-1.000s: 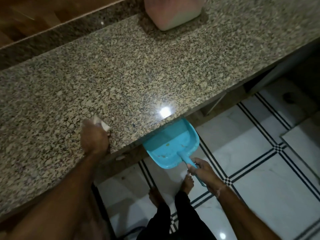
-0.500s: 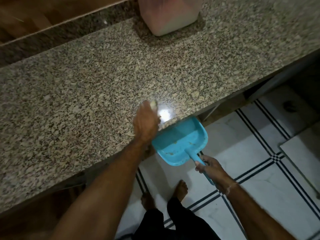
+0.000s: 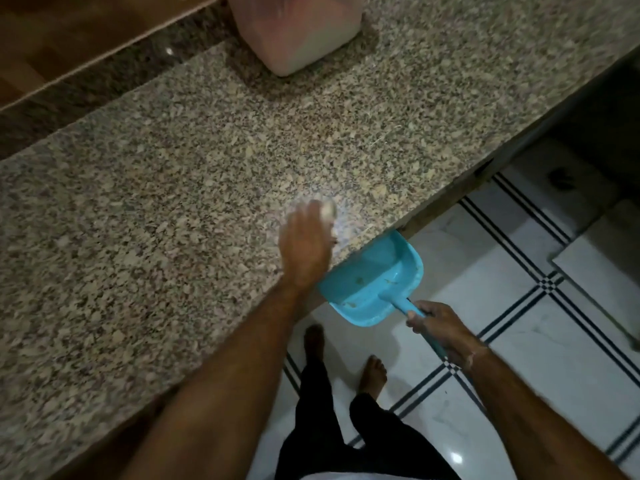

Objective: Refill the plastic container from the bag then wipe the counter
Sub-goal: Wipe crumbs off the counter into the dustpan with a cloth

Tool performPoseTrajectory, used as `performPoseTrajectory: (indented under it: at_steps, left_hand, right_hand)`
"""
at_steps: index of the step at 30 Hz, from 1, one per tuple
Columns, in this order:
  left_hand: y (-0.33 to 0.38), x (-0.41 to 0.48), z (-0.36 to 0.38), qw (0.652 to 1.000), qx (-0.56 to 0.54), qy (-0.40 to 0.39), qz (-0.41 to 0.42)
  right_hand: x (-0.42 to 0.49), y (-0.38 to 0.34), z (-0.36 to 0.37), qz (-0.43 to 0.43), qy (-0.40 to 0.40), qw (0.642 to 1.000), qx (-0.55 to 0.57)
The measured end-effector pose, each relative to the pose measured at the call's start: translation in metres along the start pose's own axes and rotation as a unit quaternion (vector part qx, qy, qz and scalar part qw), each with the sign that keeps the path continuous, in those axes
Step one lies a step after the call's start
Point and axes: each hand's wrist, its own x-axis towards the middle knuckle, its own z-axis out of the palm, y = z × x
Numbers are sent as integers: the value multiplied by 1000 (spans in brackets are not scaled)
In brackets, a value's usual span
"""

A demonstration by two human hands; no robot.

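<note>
Left hand (image 3: 304,251) on granite desk (image 3: 173,202) at its front edge, fingers bunched on a pale cloth (image 3: 328,212); blurred. Right hand (image 3: 438,329) grips the handle of a blue dustpan (image 3: 374,275), held just under that edge, crumbs inside. Plastic container (image 3: 301,32) stands at the desk's far edge.

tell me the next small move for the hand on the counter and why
Probably sweep the left hand, with its pale wad, the last bit to the counter edge: the right hand holds the blue dustpan just below it to catch crumbs.
</note>
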Motion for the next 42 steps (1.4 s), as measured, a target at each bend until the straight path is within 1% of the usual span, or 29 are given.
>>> performPoseTrajectory:
  at_steps: [1, 2, 4, 6, 7, 9, 11, 13, 14, 15, 17, 19, 20, 21, 22, 24, 26, 27, 28, 29, 30, 32, 34, 35, 36, 37, 38, 40, 42]
  left_hand:
    - [1, 5, -4, 998, -29, -45, 44]
    - [-5, 13, -6, 996, -51, -55, 54]
    - [-39, 37, -19, 996, -67, -6, -53]
    - [-89, 57, -34, 983, -9, 46, -178]
    - [-119, 68, -40, 972, 20, 62, -226]
    - [-166, 92, -44, 944, 33, 70, -322]
    - [-173, 116, -25, 926, 27, 62, -371]
    - [-140, 134, 0, 934, 39, 65, -349]
    - [-113, 139, 9, 948, 48, 51, -309]
    - [-83, 138, 15, 967, 47, 24, -248]
    - [-26, 121, 23, 997, 31, -25, -70]
    - [13, 99, 26, 992, -6, -73, 104]
    - [18, 98, 29, 985, -29, -82, 147]
    - [14, 103, 28, 985, -47, -80, 145]
    - [5, 114, 25, 991, -49, -68, 104]
    - [-29, 140, 17, 999, -21, -31, -9]
    - [-68, 167, 7, 991, -6, -2, -132]
    - [-79, 180, 9, 984, -5, 6, -180]
    - [-80, 187, 13, 979, 0, 15, -201]
    - [-70, 189, 19, 983, 12, 12, -185]
    - [-53, 183, 24, 991, 22, 4, -131]
    - [-12, 164, 35, 1000, 0, -21, 19]
    - [28, 143, 41, 984, -54, -79, 152]
    - [44, 139, 45, 970, -75, -110, 201]
    - [53, 141, 47, 959, -99, -139, 229]
    - [59, 147, 48, 953, -133, -154, 223]
    - [61, 156, 42, 957, -166, -155, 181]
    - [49, 187, 38, 978, -177, -92, 54]
    - [27, 224, 38, 990, -120, -27, -73]
  right_hand:
    - [0, -1, -1, -1, -1, 1000, 6]
    - [1, -2, -2, -1, 0, 1000, 12]
    - [2, -3, -3, -2, 0, 1000, 26]
    - [-1, -4, -3, -3, -1, 1000, 28]
    - [-1, -4, -3, -2, 3, 1000, 31]
    - [-2, -5, -3, 2, 18, 999, 37]
    - [-1, -5, -1, 7, 29, 999, 42]
    - [-3, -7, 0, 13, 45, 998, 46]
    - [-4, -9, 0, 15, 52, 997, 49]
    - [-4, -11, -2, 16, 60, 997, 52]
    - [-5, -16, -6, 12, 71, 996, 59]
    - [-6, -18, -13, 3, 76, 995, 63]
    - [-6, -18, -17, -4, 74, 995, 70]
    - [-5, -16, -20, -8, 73, 994, 76]
    - [-6, -17, -24, -11, 76, 994, 82]
    - [-6, -16, -29, -15, 84, 993, 85]
    - [-6, -13, -30, -15, 89, 992, 83]
    - [-6, -10, -30, -13, 89, 992, 87]
    - [-6, -8, -30, -10, 90, 992, 92]
    - [-4, -7, -30, -7, 92, 991, 98]
    - [-3, -5, -31, -6, 94, 990, 103]
    - [-1, -6, -35, -10, 97, 988, 118]
    - [1, -8, -42, -15, 100, 986, 131]
    - [2, -9, -47, -15, 100, 986, 136]
    - [4, -9, -51, -14, 100, 985, 143]
    - [7, -10, -57, -15, 102, 983, 152]
    - [9, -10, -64, -15, 103, 982, 160]
    - [18, -12, -78, -15, 103, 982, 154]
    - [30, -16, -94, -16, 97, 986, 137]
